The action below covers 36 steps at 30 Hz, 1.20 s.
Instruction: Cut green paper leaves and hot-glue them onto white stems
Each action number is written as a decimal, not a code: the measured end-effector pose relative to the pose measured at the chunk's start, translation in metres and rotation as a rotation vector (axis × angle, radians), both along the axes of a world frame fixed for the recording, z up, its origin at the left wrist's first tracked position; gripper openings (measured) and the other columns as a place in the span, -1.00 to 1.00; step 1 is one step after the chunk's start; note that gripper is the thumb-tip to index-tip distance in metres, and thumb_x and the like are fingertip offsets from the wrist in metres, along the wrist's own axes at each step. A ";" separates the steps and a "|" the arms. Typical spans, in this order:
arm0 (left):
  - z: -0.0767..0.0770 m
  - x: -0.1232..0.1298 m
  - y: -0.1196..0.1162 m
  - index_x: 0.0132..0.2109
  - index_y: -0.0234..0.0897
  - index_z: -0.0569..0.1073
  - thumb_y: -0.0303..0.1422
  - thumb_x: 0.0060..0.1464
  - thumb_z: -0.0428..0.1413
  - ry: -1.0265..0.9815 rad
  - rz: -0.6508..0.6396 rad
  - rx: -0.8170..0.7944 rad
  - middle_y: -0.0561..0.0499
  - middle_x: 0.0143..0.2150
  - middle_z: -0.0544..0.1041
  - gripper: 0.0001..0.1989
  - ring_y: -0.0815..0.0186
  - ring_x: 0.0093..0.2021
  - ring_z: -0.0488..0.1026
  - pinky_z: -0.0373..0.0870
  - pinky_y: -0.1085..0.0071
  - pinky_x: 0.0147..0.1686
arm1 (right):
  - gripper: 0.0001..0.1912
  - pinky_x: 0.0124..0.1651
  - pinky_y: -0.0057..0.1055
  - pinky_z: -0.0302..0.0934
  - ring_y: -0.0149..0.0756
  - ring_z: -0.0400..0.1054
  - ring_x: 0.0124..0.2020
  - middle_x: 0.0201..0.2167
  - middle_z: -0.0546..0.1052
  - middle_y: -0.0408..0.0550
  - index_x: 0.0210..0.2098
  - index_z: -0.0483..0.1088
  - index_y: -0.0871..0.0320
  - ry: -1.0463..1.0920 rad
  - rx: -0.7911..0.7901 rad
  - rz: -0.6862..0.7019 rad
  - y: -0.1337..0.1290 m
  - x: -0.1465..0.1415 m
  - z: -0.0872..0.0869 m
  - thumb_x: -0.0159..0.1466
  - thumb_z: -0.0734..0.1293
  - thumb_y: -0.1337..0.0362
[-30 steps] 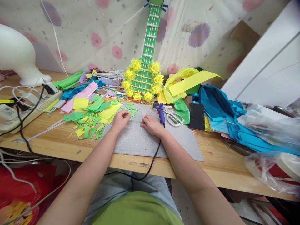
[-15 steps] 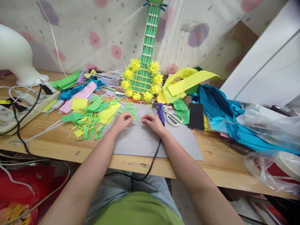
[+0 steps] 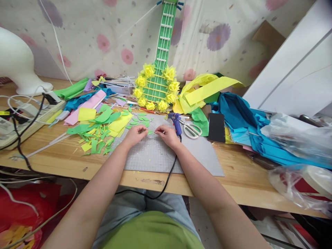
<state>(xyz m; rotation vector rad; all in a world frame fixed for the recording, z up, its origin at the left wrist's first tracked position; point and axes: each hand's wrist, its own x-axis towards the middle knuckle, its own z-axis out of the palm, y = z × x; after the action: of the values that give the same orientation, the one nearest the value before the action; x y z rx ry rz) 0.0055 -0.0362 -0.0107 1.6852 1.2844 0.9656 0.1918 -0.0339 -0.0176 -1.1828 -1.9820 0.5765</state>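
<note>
Over the grey cutting mat, my left hand is closed in a pinch. A small green paper leaf shows at its fingertips. My right hand is pinched too, facing the left across a narrow gap; whatever lies between its fingertips is too small to make out. Several cut green leaves are spread on the mat just beyond my left hand. A purple glue gun lies beside my right hand, its black cord running under that wrist. White-handled scissors are to the right of it.
A green paper guitar with yellow flowers leans at the back. Green and yellow scraps cover the left side. A phone and blue crepe paper are on the right. A power strip with cables stands far left.
My right hand has come slightly closer to the left one. The left hand keeps its pinch in nearly the same spot. The view has shifted a little.
</note>
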 end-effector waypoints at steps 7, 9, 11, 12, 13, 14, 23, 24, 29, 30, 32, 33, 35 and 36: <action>-0.001 -0.001 0.000 -0.41 -0.30 0.38 -0.23 -0.12 0.08 0.016 -0.015 0.006 0.07 -0.55 0.38 -0.80 0.44 -0.60 0.29 0.25 0.48 -0.56 | -0.92 -0.27 -0.46 0.14 -0.41 0.28 -0.40 -0.44 0.45 -0.10 -0.44 0.41 0.17 -0.036 -0.017 -0.014 -0.002 -0.001 0.004 0.14 0.29 0.32; -0.002 -0.001 0.001 -0.40 -0.30 0.39 -0.23 -0.13 0.09 0.012 -0.013 0.005 0.08 -0.55 0.38 -0.80 0.44 -0.60 0.29 0.25 0.48 -0.56 | -0.92 -0.27 -0.46 0.14 -0.41 0.28 -0.39 -0.44 0.45 -0.10 -0.44 0.41 0.17 -0.044 -0.018 -0.014 -0.002 -0.001 0.004 0.14 0.29 0.32; -0.004 -0.001 0.002 -0.40 -0.29 0.39 -0.23 -0.13 0.10 0.003 -0.010 0.003 0.08 -0.56 0.38 -0.79 0.44 -0.61 0.29 0.25 0.48 -0.57 | -0.92 -0.26 -0.46 0.14 -0.41 0.28 -0.39 -0.43 0.45 -0.10 -0.44 0.41 0.17 -0.046 -0.015 -0.012 -0.002 -0.001 0.004 0.15 0.28 0.32; -0.004 -0.001 0.002 -0.40 -0.29 0.39 -0.23 -0.14 0.10 -0.001 -0.007 0.002 0.08 -0.56 0.38 -0.79 0.44 -0.61 0.29 0.25 0.48 -0.57 | -0.92 -0.26 -0.46 0.14 -0.41 0.28 -0.39 -0.43 0.45 -0.10 -0.43 0.41 0.16 -0.047 -0.013 -0.013 -0.002 -0.001 0.004 0.15 0.28 0.32; -0.005 -0.001 0.002 -0.40 -0.29 0.39 -0.23 -0.14 0.10 -0.005 -0.005 0.001 0.08 -0.56 0.39 -0.79 0.44 -0.61 0.29 0.24 0.48 -0.58 | -0.92 -0.26 -0.46 0.14 -0.41 0.28 -0.39 -0.43 0.46 -0.10 -0.44 0.41 0.16 -0.048 -0.011 -0.014 -0.002 -0.001 0.004 0.15 0.28 0.32; -0.005 -0.001 0.002 -0.40 -0.29 0.39 -0.23 -0.14 0.10 -0.008 -0.004 0.000 0.08 -0.56 0.39 -0.79 0.44 -0.61 0.29 0.24 0.48 -0.58 | -0.92 -0.26 -0.46 0.14 -0.41 0.28 -0.39 -0.43 0.46 -0.10 -0.44 0.41 0.16 -0.048 -0.009 -0.017 -0.002 -0.001 0.003 0.15 0.28 0.32; 0.002 0.001 -0.001 -0.41 -0.29 0.40 -0.18 -0.18 0.14 -0.083 -0.004 -0.055 0.07 -0.57 0.42 -0.74 0.43 -0.62 0.32 0.27 0.48 -0.59 | -0.91 -0.25 -0.46 0.14 -0.40 0.29 -0.38 -0.43 0.46 -0.11 -0.44 0.41 0.15 -0.036 -0.005 -0.016 -0.002 -0.002 0.004 0.15 0.28 0.31; 0.002 0.001 -0.001 -0.41 -0.30 0.41 -0.17 -0.19 0.14 -0.092 -0.001 -0.063 0.07 -0.58 0.42 -0.73 0.42 -0.62 0.32 0.28 0.48 -0.59 | -0.91 -0.25 -0.46 0.13 -0.40 0.29 -0.38 -0.43 0.46 -0.11 -0.43 0.41 0.15 -0.035 -0.005 -0.017 -0.002 -0.002 0.004 0.15 0.28 0.31; 0.004 0.004 -0.002 -0.42 -0.33 0.44 -0.14 -0.21 0.15 -0.112 0.013 -0.109 0.02 -0.58 0.46 -0.69 0.44 -0.63 0.32 0.29 0.48 -0.59 | -0.92 -0.26 -0.47 0.14 -0.42 0.28 -0.39 -0.43 0.45 -0.11 -0.43 0.40 0.16 -0.035 -0.004 -0.013 -0.004 -0.005 0.005 0.15 0.28 0.30; 0.005 0.004 -0.003 -0.42 -0.34 0.44 -0.13 -0.21 0.15 -0.117 0.015 -0.114 0.01 -0.57 0.47 -0.69 0.44 -0.63 0.32 0.29 0.48 -0.59 | -0.91 -0.26 -0.47 0.14 -0.42 0.28 -0.39 -0.43 0.45 -0.11 -0.43 0.40 0.16 -0.035 -0.001 -0.008 -0.004 -0.006 0.005 0.16 0.28 0.30; 0.006 0.006 -0.004 -0.43 -0.34 0.44 -0.13 -0.21 0.15 -0.125 0.021 -0.114 0.00 -0.57 0.48 -0.68 0.44 -0.63 0.32 0.29 0.48 -0.59 | -0.91 -0.26 -0.47 0.14 -0.42 0.28 -0.39 -0.42 0.45 -0.11 -0.41 0.40 0.15 -0.031 0.000 -0.007 -0.004 -0.006 0.004 0.16 0.27 0.28; 0.006 0.006 -0.004 -0.44 -0.34 0.44 -0.12 -0.21 0.15 -0.128 0.025 -0.111 0.00 -0.58 0.47 -0.68 0.44 -0.63 0.32 0.29 0.48 -0.59 | -0.90 -0.26 -0.46 0.15 -0.42 0.28 -0.39 -0.41 0.46 -0.11 -0.39 0.40 0.15 -0.025 0.000 -0.011 -0.004 -0.006 0.004 0.16 0.27 0.27; 0.006 0.006 -0.004 -0.45 -0.34 0.43 -0.12 -0.21 0.15 -0.134 0.033 -0.105 0.00 -0.58 0.47 -0.67 0.44 -0.64 0.32 0.29 0.48 -0.59 | -0.87 -0.26 -0.46 0.15 -0.42 0.28 -0.40 -0.40 0.46 -0.10 -0.34 0.40 0.15 -0.008 -0.002 -0.022 -0.004 -0.005 0.004 0.15 0.29 0.24; 0.006 0.006 -0.004 -0.44 -0.34 0.43 -0.12 -0.21 0.15 -0.137 0.038 -0.101 0.01 -0.58 0.47 -0.67 0.44 -0.64 0.32 0.29 0.48 -0.59 | -0.86 -0.26 -0.45 0.15 -0.42 0.28 -0.41 -0.40 0.46 -0.10 -0.33 0.39 0.16 0.000 -0.002 -0.025 -0.004 -0.004 0.004 0.15 0.29 0.24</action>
<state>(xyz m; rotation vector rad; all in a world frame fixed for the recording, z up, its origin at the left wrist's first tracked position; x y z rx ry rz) 0.0112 -0.0402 -0.0052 1.4963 1.2571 1.0038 0.1878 -0.0378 -0.0132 -1.2070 -1.9642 0.5660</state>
